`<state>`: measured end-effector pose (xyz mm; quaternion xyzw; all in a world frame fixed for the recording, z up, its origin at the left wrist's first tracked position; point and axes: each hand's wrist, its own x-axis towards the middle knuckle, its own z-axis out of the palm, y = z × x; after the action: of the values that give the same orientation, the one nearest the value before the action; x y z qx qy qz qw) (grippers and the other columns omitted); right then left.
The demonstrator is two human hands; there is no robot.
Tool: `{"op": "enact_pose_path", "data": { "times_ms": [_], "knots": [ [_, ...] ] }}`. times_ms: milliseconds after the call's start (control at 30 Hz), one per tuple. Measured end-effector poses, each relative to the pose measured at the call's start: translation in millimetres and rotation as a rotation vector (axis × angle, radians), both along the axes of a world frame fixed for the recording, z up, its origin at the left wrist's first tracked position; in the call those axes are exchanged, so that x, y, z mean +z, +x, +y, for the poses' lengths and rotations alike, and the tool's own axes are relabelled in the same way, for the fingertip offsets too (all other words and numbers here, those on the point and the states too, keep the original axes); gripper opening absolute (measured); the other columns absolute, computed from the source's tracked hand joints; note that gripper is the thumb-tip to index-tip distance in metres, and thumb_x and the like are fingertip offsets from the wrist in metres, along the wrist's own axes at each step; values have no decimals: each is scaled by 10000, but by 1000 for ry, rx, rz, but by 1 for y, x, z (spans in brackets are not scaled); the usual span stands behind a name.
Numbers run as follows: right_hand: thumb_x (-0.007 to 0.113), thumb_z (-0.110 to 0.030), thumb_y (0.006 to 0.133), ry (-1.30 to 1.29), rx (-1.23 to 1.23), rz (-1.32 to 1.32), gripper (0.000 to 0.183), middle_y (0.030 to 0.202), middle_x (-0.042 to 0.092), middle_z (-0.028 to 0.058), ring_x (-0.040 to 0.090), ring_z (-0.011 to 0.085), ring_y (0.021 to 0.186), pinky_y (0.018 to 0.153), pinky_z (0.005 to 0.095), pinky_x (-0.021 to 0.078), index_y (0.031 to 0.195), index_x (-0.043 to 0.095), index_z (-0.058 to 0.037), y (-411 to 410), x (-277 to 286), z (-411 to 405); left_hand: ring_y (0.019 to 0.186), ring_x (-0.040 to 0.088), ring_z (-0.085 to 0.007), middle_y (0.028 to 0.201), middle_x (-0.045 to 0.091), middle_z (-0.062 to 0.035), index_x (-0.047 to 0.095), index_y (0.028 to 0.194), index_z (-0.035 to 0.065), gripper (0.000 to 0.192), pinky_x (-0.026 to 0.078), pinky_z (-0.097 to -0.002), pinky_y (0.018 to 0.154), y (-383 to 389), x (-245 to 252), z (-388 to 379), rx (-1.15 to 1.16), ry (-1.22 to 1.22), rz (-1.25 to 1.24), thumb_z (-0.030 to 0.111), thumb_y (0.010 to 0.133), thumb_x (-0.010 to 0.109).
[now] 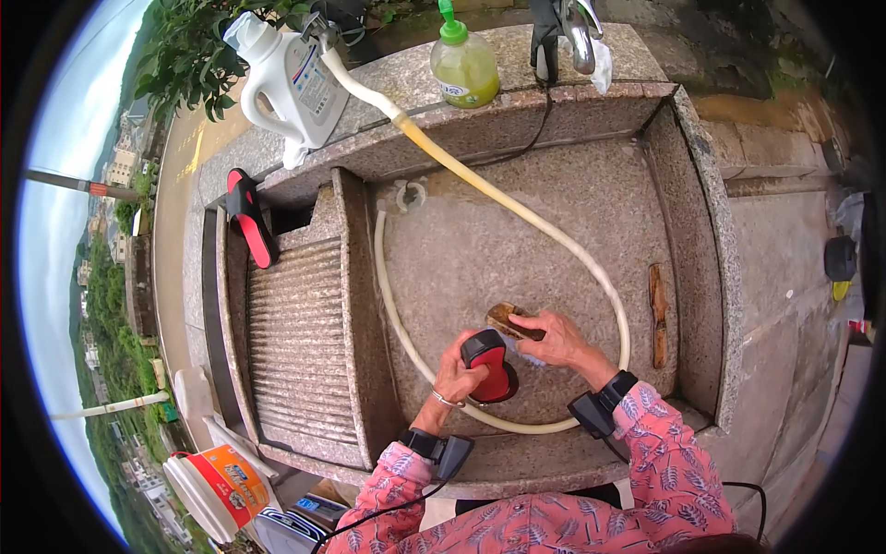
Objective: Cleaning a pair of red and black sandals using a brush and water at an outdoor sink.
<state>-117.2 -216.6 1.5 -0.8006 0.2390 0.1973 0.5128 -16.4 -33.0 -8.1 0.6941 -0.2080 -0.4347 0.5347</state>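
Observation:
Over the basin of a stone sink [554,173], my left hand [458,374] grips a red and black slide sandal [490,370]. Just right of it, my right hand [559,339] holds a wooden scrubbing brush [511,320] with pale bristles pointing down, close beside the sandal. Whether the bristles touch the sandal cannot be told. A matching sandal [250,218] rests at the upper left corner of the ribbed washboard section. A pale hose [512,197] runs from a tap and loops around both hands on the basin floor.
A worn wooden piece [657,315] lies along the basin's right side. On the back ledge stand a white detergent jug [297,90], a pump bottle of green liquid [465,69] and a metal faucet [580,38]. The stone washboard [297,346] is left; a white bucket [214,488] stands lower left.

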Motion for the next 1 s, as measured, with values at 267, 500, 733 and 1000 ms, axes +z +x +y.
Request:
{"op": "enact_pose_path", "data": {
  "times_ms": [267, 500, 733, 1000],
  "knots": [
    [605, -290, 652, -668, -244, -148, 560, 815, 437, 170, 472, 315, 771, 677, 380, 406, 1178, 444, -186, -13, -51, -21, 879, 488, -94, 941, 533, -24, 413, 1144, 44, 545, 398, -243, 792, 7, 19, -6, 42, -34, 27, -37, 638, 597],
    [606, -266, 635, -142, -166, -317, 470, 726, 416, 131, 476, 286, 691, 634, 358, 400, 1096, 543, -196, 13, 67, 16, 833, 526, -139, 920, 550, -50, 447, 1102, 76, 515, 425, -275, 752, 2, 6, -6, 104, 87, -103, 55, 629, 650],
    [555, -361, 649, -390, 121, -7, 441, 846, 478, 200, 510, 327, 812, 699, 401, 419, 1061, 564, -202, 33, 14, -22, 923, 504, -333, 1015, 514, -191, 473, 1075, 52, 466, 408, -355, 761, -11, 1, -19, -56, 117, -496, 52, 620, 574],
    [608, -265, 673, -668, -217, -126, 542, 831, 432, 157, 451, 317, 814, 704, 397, 401, 1181, 437, -186, 6, -43, -11, 992, 454, -350, 1071, 459, -229, 342, 1171, -2, 774, 384, -358, 836, 11, -35, -13, 62, 454, -448, 229, 531, 710]
  ]
}}
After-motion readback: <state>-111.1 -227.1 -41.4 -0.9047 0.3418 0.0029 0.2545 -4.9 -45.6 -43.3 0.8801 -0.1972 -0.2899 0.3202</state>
